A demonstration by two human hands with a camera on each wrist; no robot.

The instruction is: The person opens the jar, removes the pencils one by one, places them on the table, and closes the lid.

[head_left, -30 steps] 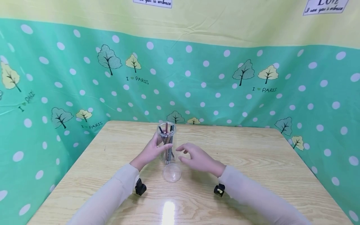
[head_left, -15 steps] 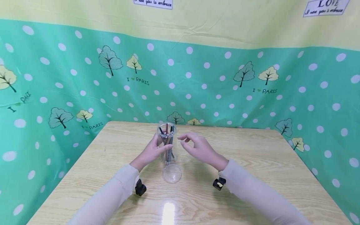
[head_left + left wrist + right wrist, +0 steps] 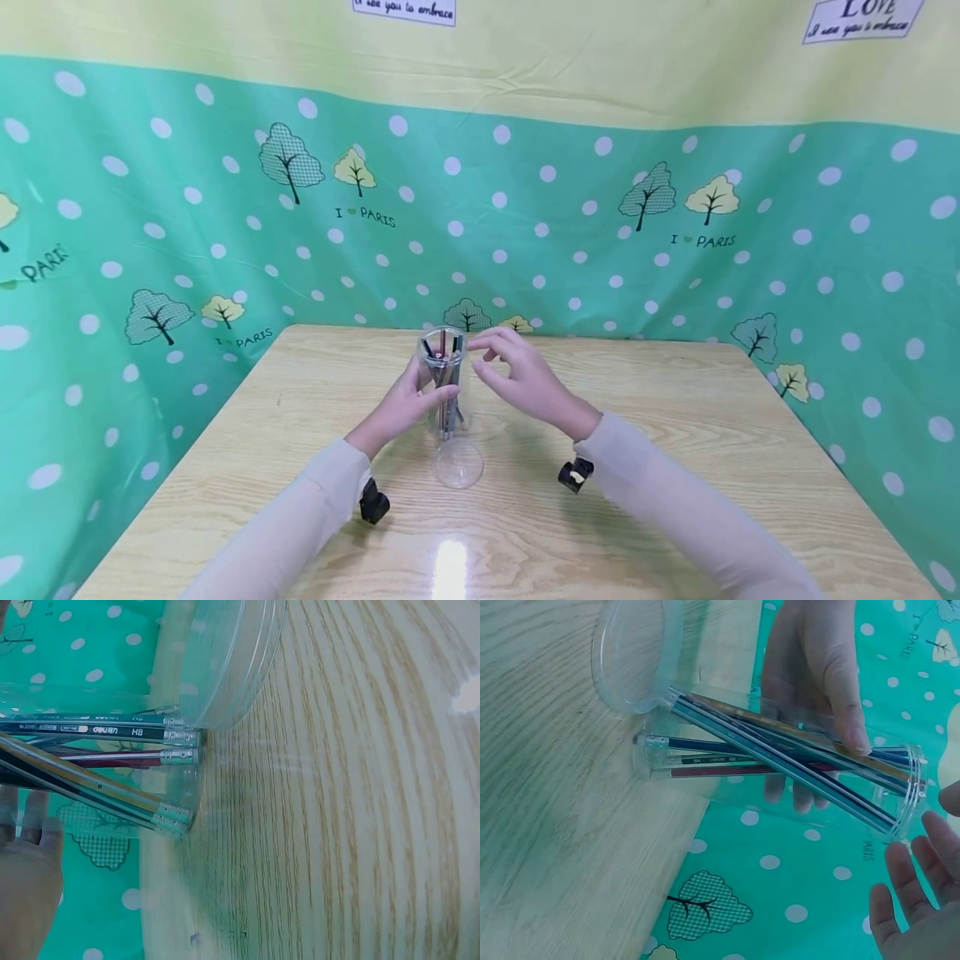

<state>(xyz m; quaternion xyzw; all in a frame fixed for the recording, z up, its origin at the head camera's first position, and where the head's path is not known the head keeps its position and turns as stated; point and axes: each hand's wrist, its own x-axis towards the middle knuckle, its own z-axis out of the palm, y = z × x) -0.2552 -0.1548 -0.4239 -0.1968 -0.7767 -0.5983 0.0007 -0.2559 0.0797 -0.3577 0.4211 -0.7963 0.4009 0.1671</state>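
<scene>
My left hand grips a clear plastic jar that stands upright on the table, with the thumb across its near side. Several pencils lean crosswise inside; in the left wrist view their metal-capped ends are at the jar's bottom. A round clear lid lies on the table just in front of the jar. Beside the jar's open rim, on the right, is my right hand. Its fingers are loosely bent and hold nothing. Whether its fingertips touch the rim cannot be told.
The wooden table runs back to a green and yellow curtain with dots and trees, which also hangs at both sides. A black wrist camera hangs below the right sleeve, and another below the left.
My right hand has risen from the jar's side toward its rim, then come in closer to the rim. The left hand, jar, pencils and lid stay in place.
</scene>
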